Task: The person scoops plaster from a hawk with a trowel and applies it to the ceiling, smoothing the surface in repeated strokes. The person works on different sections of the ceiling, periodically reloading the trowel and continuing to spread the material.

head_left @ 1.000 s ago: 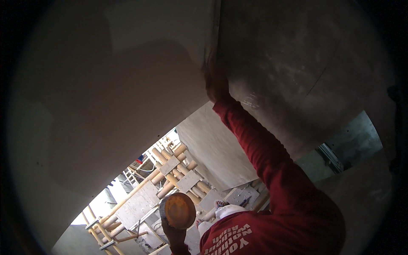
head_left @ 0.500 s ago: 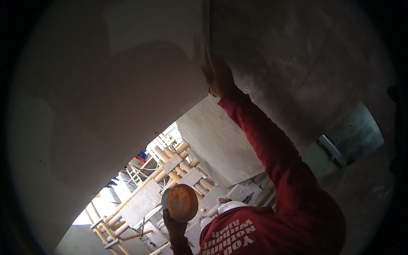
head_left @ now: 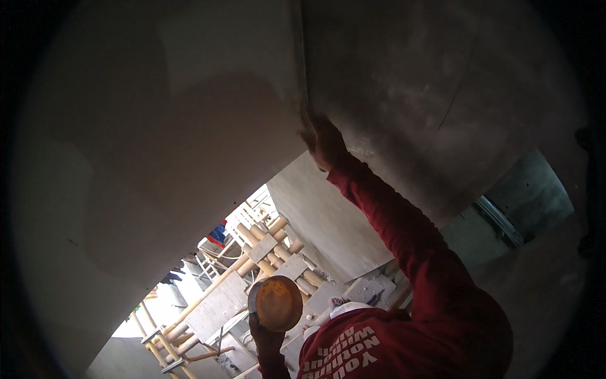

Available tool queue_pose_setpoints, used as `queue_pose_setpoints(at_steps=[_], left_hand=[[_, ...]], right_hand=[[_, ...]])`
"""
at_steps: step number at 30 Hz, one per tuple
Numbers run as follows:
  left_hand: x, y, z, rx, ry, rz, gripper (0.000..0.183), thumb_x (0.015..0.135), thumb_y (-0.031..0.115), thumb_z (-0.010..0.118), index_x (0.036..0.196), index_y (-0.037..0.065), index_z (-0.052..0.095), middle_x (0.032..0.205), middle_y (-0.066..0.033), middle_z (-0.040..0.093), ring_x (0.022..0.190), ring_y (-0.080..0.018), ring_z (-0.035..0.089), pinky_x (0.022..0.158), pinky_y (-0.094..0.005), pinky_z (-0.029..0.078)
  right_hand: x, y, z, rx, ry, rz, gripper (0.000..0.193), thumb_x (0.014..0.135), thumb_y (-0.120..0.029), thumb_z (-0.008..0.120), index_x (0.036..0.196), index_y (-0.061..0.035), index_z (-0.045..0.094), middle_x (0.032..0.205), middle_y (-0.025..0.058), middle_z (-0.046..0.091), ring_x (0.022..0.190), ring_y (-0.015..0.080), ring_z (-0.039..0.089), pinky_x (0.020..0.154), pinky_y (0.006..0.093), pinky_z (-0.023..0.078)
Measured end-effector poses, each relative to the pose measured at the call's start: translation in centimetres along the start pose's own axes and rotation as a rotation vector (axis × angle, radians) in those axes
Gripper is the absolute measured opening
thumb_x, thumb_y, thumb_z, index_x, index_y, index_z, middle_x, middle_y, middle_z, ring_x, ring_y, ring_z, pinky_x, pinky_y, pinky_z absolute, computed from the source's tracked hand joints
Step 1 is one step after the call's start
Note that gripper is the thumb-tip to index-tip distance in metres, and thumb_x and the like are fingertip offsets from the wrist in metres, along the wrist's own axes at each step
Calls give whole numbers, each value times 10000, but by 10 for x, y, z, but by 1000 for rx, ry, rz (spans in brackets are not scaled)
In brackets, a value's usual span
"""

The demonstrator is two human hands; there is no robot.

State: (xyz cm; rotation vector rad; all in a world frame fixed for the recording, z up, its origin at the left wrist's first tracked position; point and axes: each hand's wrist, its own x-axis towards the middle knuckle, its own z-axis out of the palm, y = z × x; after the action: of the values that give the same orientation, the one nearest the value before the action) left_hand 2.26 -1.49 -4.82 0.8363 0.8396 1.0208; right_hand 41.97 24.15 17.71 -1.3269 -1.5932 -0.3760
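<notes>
Left hand (head_left: pixel 267 342): fingers clamped on round orange-brown bowl (head_left: pixel 278 304), nearer than pale boards (head_left: pixel 218 308). Right hand (head_left: pixel 326 145): raised at dark panel's (head_left: pixel 423 82) left edge; fingers blurred, cannot tell whether apart or together.

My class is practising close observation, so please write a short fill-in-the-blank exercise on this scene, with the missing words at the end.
1. The person's right hand appears ____ up in the picture than the left hand.
2. The hand holding the round bowl is the ____ one.
3. The sleeve on the raised arm is coloured ____.
4. The letters across the shirt are ____ in colour.

Missing words: higher; left; red; white.
</notes>
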Motion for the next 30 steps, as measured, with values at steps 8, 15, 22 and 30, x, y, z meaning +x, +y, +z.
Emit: queue_pose_setpoints(at_steps=[8, 15, 22, 30], left_hand=[[-8, 36, 33, 543, 102, 282, 669, 879, 344, 629, 1459, 59, 453, 1426, -151, 529, 1298, -299, 540, 1074, -489, 460], [-1, 41, 40, -294, 276, -35, 720, 782, 58, 855, 1404, 8, 496, 1329, -149, 614, 1185, -247, 633, 995, -391, 548], [13, 36, 40, -401, 119, -60, 718, 804, 31, 831, 1425, 9, 470, 1376, -159, 581, 1213, -252, 616, 986, -398, 558], [7, 49, 46, -909, 100, -212, 734, 825, 11, 808, 1459, 20, 438, 1422, -164, 547, 1250, -264, 593, 997, -418, 556]], right_hand=[[103, 13, -4, -99, 71, -68, 679, 934, -162, 666, 1538, -96, 363, 1199, 259, 622, 1062, 452, 617, 886, 517, 524], [44, 12, 21, -122, 22, 32, 652, 942, -165, 643, 1532, -95, 376, 1227, 263, 599, 1063, 450, 617, 887, 528, 528], [84, -1, -28, -170, 20, -53, 635, 961, -230, 642, 1528, -92, 390, 1248, 264, 608, 1101, 444, 608, 877, 512, 519], [138, -11, -17, -221, 22, -6, 617, 962, -219, 634, 1515, -50, 418, 1351, 261, 578, 1182, 457, 586, 1032, 490, 471]])
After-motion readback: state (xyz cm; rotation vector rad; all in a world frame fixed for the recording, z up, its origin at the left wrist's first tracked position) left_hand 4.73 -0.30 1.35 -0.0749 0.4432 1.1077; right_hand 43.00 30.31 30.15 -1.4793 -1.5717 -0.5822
